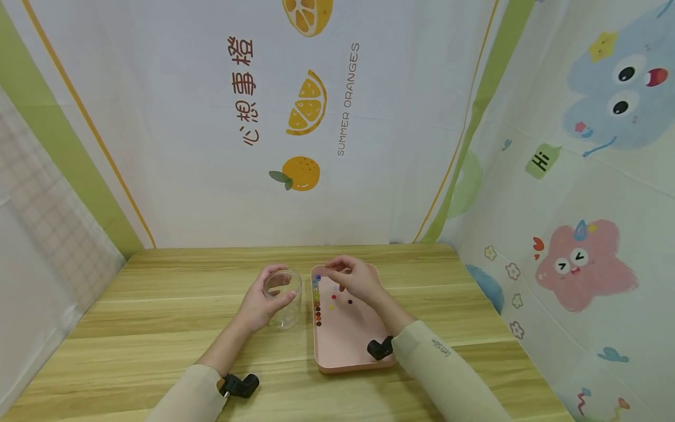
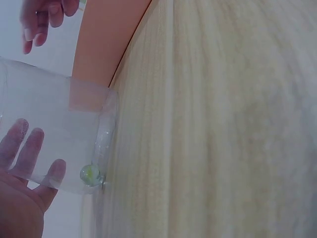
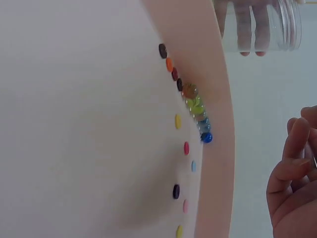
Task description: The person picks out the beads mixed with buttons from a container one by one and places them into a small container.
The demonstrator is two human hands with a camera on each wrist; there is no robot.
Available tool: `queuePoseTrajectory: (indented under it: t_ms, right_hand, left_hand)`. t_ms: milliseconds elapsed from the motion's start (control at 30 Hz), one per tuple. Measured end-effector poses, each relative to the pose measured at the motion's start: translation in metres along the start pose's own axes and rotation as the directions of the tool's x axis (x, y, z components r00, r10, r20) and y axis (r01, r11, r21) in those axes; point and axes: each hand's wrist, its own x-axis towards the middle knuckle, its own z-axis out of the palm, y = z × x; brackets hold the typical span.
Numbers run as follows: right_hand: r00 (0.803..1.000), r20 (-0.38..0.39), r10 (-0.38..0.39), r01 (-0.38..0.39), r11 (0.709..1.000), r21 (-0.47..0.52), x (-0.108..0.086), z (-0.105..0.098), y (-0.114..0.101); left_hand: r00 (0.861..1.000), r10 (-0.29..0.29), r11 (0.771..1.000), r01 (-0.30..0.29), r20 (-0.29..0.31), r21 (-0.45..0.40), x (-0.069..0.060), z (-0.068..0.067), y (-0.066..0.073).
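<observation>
My left hand (image 1: pixel 259 303) grips a clear plastic jar (image 1: pixel 285 318) just left of the pink tray (image 1: pixel 345 346), fingers and thumb round its sides. A clear marble with a yellow-green core (image 2: pixel 90 174) lies at the jar's bottom in the left wrist view. Above the tray's far left part hovers my right hand (image 1: pixel 360 282), its fingers loosely bent, with no held thing visible. Glass marbles (image 3: pixel 196 107) line the tray's left wall in the right wrist view, a blue marble (image 3: pixel 206 137) at one end. Dark and orange buttons (image 3: pixel 169 64) continue that row.
Several coloured buttons lie scattered on the tray floor, among them a red button (image 1: pixel 334 297), a dark button (image 1: pixel 350 302) and a yellow button (image 1: pixel 331 308). The tray's raised rim (image 1: pixel 353 368) stands on a wooden table (image 1: pixel 132 328). Printed cloth (image 1: pixel 200 193) hangs behind the table.
</observation>
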Motion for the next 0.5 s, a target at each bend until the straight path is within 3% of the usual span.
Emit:
queuePoseTrajectory:
  t_ms: [500]
  right_hand:
    - [1.000, 0.029, -0.009, 0.009, 1.000, 0.021, -0.005, -0.011, 0.014]
  left_hand:
    - [1.000, -0.008, 1.000, 0.008, 0.000, 0.001, -0.001, 0.000, 0.002]
